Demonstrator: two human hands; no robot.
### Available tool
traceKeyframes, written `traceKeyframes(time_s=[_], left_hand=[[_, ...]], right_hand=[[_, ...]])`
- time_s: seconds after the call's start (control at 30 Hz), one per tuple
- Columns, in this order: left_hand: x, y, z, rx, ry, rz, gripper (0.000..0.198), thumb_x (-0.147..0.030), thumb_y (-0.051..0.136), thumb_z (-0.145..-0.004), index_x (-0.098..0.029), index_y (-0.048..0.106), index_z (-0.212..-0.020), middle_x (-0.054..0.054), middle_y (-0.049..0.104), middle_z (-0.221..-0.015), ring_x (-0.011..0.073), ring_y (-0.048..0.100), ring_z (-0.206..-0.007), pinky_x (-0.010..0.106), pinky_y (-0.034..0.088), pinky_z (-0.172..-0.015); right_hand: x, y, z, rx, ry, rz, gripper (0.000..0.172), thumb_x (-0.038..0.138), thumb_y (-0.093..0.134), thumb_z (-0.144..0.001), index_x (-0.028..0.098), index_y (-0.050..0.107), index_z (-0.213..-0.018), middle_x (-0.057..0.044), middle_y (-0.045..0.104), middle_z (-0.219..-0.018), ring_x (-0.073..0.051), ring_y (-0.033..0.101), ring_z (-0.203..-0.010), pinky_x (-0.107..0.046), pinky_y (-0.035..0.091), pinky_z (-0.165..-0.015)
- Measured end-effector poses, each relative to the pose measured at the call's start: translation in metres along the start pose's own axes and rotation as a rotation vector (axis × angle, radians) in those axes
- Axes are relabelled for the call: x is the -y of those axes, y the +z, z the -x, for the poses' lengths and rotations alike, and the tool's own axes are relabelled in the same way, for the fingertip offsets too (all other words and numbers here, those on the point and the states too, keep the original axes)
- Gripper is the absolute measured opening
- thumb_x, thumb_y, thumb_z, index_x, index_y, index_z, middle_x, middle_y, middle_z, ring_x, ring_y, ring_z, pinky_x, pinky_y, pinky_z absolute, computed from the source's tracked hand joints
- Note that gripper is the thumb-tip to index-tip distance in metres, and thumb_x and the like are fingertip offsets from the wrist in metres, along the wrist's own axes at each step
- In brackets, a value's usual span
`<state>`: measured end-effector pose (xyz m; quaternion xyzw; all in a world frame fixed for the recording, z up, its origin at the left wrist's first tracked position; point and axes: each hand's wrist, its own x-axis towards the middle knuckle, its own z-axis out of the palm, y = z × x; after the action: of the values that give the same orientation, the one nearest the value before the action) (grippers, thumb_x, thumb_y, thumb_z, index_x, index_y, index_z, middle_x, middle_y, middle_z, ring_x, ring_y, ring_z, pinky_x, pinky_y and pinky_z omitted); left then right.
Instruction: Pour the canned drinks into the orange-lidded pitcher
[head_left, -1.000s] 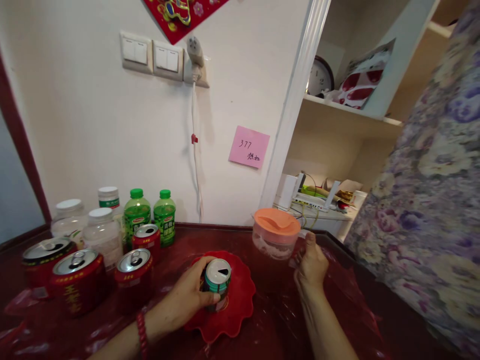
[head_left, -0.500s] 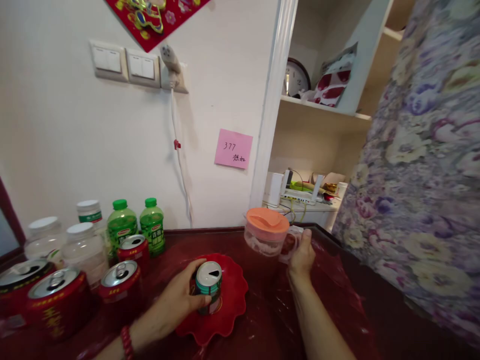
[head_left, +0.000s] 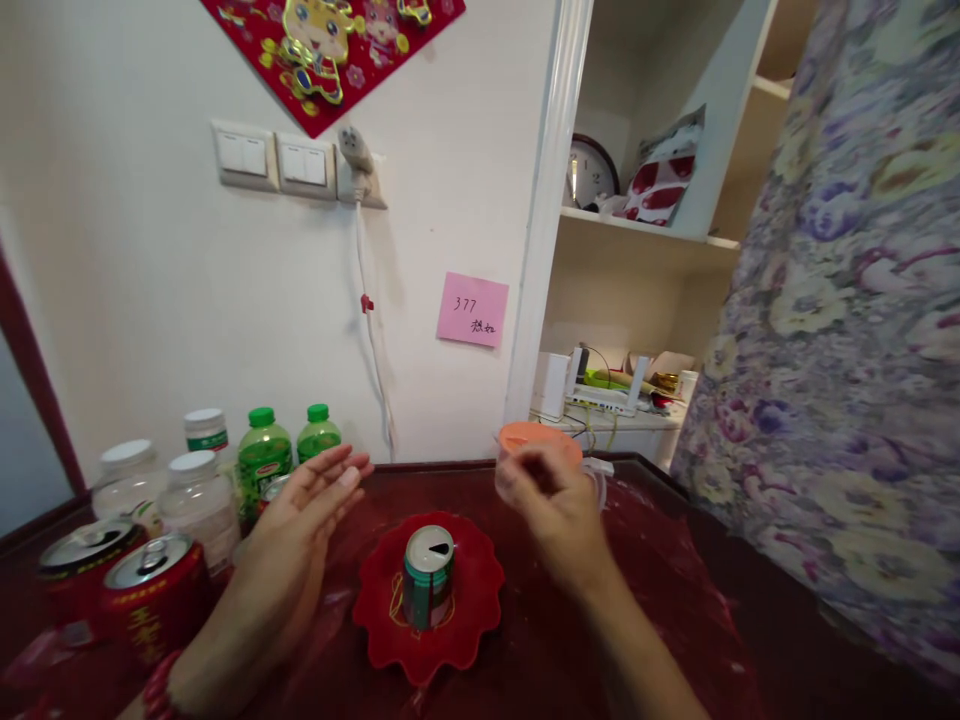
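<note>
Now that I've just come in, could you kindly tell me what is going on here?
A person's left hand is raised open, nothing visible in it, near the red cans. The right hand, fingers curled, is in front of the orange-lidded pitcher; whether it touches it, I cannot tell. Between the hands, a green can stands upright on a red scalloped plate, with neither hand on it.

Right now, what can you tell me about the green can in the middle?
The green can looks metal, with a silvery top and a dark opening toward the right of its lid. Its side is green with a dark vertical stripe. It stands upright near the middle of a red scalloped plate. Neither the left hand nor the right hand touches it.
</note>
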<state>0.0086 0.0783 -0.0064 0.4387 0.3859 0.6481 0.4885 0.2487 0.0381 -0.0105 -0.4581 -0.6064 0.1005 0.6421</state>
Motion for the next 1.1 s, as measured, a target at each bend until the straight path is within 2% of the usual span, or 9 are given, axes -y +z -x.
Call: traceKeyframes(time_s=[0.07,0.13,0.23,0.33,0.4,0.53,0.7,0.93,1.1], left_hand=[[-0.013,-0.002,0.004,-0.020,0.041,0.069,0.045,-0.041,0.081,-0.078,-0.023,0.067,-0.116,0.006,0.073,-0.120,0.0252,0.064,-0.125,0.033,0.054,-0.100],[-0.023,-0.005,0.006,-0.026,0.083,0.114,0.042,-0.040,0.081,-0.079,-0.024,0.068,-0.115,0.005,0.073,-0.116,0.0234,0.066,-0.119,0.029,0.056,-0.091],[-0.035,-0.008,0.009,-0.035,0.128,0.165,0.038,-0.038,0.082,-0.079,-0.023,0.070,-0.112,0.004,0.073,-0.109,0.0216,0.067,-0.112,0.024,0.056,-0.083],[-0.044,-0.010,0.012,-0.027,0.155,0.214,0.036,-0.035,0.083,-0.077,-0.023,0.071,-0.109,0.003,0.073,-0.106,0.0196,0.068,-0.107,0.021,0.056,-0.080],[-0.050,-0.011,0.014,-0.009,0.151,0.249,0.035,-0.032,0.085,-0.075,-0.023,0.072,-0.107,0.003,0.073,-0.104,0.0179,0.068,-0.102,0.020,0.057,-0.079],[-0.058,-0.014,0.015,0.003,0.149,0.301,0.031,-0.029,0.084,-0.076,-0.022,0.073,-0.104,0.003,0.072,-0.100,0.0154,0.068,-0.092,0.018,0.060,-0.075],[-0.061,-0.018,0.011,-0.012,0.208,0.297,0.023,-0.021,0.076,-0.080,-0.022,0.074,-0.103,0.003,0.073,-0.094,0.0151,0.071,-0.086,0.017,0.062,-0.073],[-0.055,-0.022,0.008,0.009,0.257,0.274,0.019,-0.020,0.075,-0.083,-0.024,0.075,-0.102,0.000,0.075,-0.091,0.0131,0.073,-0.083,0.015,0.064,-0.075],[-0.046,-0.034,-0.013,0.037,0.268,0.240,0.028,-0.019,0.078,-0.077,-0.024,0.076,-0.104,-0.002,0.077,-0.090,0.0136,0.074,-0.078,0.018,0.066,-0.073]], right_hand=[[-0.004,0.022,0.009,0.290,0.051,0.121,0.031,0.046,0.075,-0.084,0.018,0.071,-0.098,-0.003,0.066,-0.088,-0.020,0.062,-0.079,-0.029,0.048,-0.070],[-0.012,0.037,0.016,0.487,0.112,0.257,0.052,0.039,0.087,-0.074,0.019,0.071,-0.120,-0.007,0.068,-0.112,-0.028,0.064,-0.102,-0.038,0.049,-0.086],[-0.026,0.052,0.020,0.685,0.209,0.419,0.097,0.039,0.098,-0.060,0.020,0.057,-0.146,-0.013,0.058,-0.137,-0.038,0.056,-0.123,-0.050,0.043,-0.103],[-0.033,0.065,0.021,0.789,0.273,0.518,0.116,0.041,0.101,-0.054,0.022,0.048,-0.154,-0.014,0.055,-0.142,-0.039,0.055,-0.126,-0.051,0.042,-0.107],[-0.035,0.073,0.020,0.818,0.281,0.552,0.114,0.038,0.102,-0.053,0.023,0.049,-0.153,-0.013,0.059,-0.137,-0.037,0.057,-0.123,-0.047,0.044,-0.105],[-0.033,0.085,0.020,0.826,0.253,0.574,0.097,0.032,0.099,-0.055,0.025,0.058,-0.143,-0.010,0.066,-0.123,-0.035,0.064,-0.114,-0.041,0.050,-0.096],[-0.026,0.084,0.018,0.774,0.250,0.547,0.101,0.038,0.098,-0.057,0.026,0.053,-0.147,-0.011,0.067,-0.125,-0.036,0.064,-0.114,-0.042,0.051,-0.095],[0.012,0.065,0.004,0.678,0.181,0.456,0.094,0.035,0.095,-0.064,0.026,0.053,-0.147,-0.009,0.066,-0.126,-0.032,0.063,-0.115,-0.040,0.050,-0.096],[0.041,0.030,0.008,0.669,0.162,0.394,0.092,0.035,0.097,-0.064,0.027,0.054,-0.145,-0.005,0.068,-0.121,-0.028,0.065,-0.107,-0.033,0.053,-0.086]])
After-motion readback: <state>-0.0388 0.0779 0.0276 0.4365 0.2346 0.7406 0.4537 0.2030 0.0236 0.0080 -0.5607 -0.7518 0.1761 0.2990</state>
